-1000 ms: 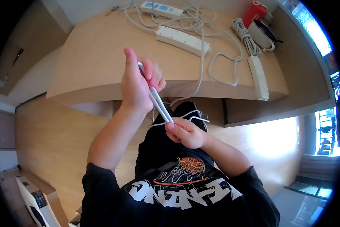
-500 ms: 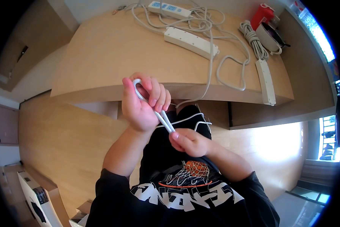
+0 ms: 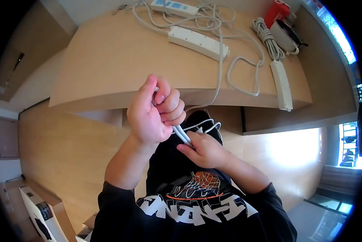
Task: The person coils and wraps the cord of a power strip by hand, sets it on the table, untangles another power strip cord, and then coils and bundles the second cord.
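Observation:
Folded strands of white cable (image 3: 182, 136) run between my two hands above my lap. My left hand (image 3: 154, 111) is closed around the upper end of the folded strands, its palm turned up and the thumb pointing away from me. The looped top is mostly hidden inside those fingers. Lower and to the right, my right hand (image 3: 205, 149) pinches the same strands between thumb and fingers. Loose cable lies across my legs just beyond the right hand. A further length of cord (image 3: 220, 80) hangs over the desk edge from the tangle on top.
On the wooden desk (image 3: 116, 60) lie a white power strip (image 3: 197, 42) and another with blue sockets (image 3: 175, 7) amid tangled cord. At the right are a strip (image 3: 281, 84) with a bundled cord (image 3: 267, 38), a white container (image 3: 285, 37) and a red object (image 3: 277, 13).
My left fingers have curled tighter over the cable loop, covering most of it. The right hand has moved slightly right, and the loose cable near it has shifted.

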{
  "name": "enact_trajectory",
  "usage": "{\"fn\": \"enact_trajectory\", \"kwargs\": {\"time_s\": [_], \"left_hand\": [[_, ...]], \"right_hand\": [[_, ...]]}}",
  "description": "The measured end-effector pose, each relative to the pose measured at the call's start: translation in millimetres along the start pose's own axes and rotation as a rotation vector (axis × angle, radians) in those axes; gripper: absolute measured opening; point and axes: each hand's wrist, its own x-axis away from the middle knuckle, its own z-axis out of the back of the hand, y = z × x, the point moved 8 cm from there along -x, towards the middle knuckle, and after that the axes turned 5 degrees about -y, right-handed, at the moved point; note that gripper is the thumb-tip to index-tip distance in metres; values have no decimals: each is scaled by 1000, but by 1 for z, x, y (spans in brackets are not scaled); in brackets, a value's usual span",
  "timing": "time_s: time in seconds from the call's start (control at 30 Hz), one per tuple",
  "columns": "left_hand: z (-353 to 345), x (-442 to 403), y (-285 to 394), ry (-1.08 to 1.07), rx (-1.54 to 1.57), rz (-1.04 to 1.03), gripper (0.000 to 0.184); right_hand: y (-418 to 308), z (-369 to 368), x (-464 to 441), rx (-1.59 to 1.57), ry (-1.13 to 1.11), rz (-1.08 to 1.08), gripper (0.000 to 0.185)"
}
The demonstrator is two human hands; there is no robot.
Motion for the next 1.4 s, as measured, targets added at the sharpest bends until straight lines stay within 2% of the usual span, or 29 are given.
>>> {"fn": "enact_trajectory", "kwargs": {"time_s": [0.03,0.13,0.23,0.27,0.37,0.4,0.5,0.53,0.57,0.6,0.63,0.7,0.73,0.77,0.8,0.83,0.9,0.97,1.0,1.03,1.1,1.13,1.23,1.27,1.37,1.4], "left_hand": [[-2,-1,0,-2,-24,9,41],[-6,-6,-3,38,0,40,42],[-7,-15,-10,108,2,-3,43],[-3,-19,-9,-124,51,-3,46],[-13,-17,1,-27,-331,-180,46],[-8,-11,-3,-93,-216,-113,51],[16,16,-47,67,-474,3,46],[20,22,-54,89,-558,44,43],[23,27,-58,70,-637,84,39],[16,23,-53,55,-717,16,36],[17,23,-53,63,-640,17,36],[17,23,-53,73,-483,23,37],[16,22,-49,72,-362,46,38],[14,19,-48,45,-305,8,36],[13,14,-57,-71,-130,127,36],[6,13,-65,-192,44,250,36],[-7,10,-85,-177,14,437,35],[-16,9,-98,-201,13,548,34],[-17,8,-101,-227,27,562,33],[-16,9,-104,-249,42,571,33],[-1,14,-102,-205,-303,311,33],[7,18,-104,-173,-407,222,34],[38,32,-118,-25,-595,57,38],[53,38,-125,80,-479,65,39],[67,41,-127,200,-315,107,42],[59,42,-124,358,-311,152,46]], "right_hand": [[-8,5,-1,104,57,86,34],[-19,20,-8,-168,217,44,31],[-12,8,-21,-275,79,-94,28],[-16,13,-21,-312,90,-84,25],[-11,18,-17,-301,80,-89,24],[-12,20,-15,-378,57,-120,24],[-9,24,-17,-373,116,17,24],[-13,19,-17,-298,125,61,25],[-8,12,-16,-240,73,-13,30],[-10,15,-13,-217,32,-107,29],[-13,22,-9,-191,-9,-198,28],[-28,58,11,392,155,-53,30],[-23,84,21,289,205,-152,32],[-27,103,23,198,287,-144,33],[-30,123,24,107,369,-128,35],[-39,139,24,32,490,-3,37],[-49,144,-10,-299,564,155,36],[-54,130,-40,-599,226,-90,35],[-52,115,-50,-801,102,-131,22],[-49,113,-53,-985,98,-114,27],[-41,103,-59,-1360,78,-83,43],[-44,110,-60,-1281,261,-112,55],[-43,120,-70,-1316,320,-48,54],[-39,119,-74,-1293,336,-59,51],[-42,121,-77,-1045,386,16,44],[-41,119,-72,-985,283,12,29]]}}
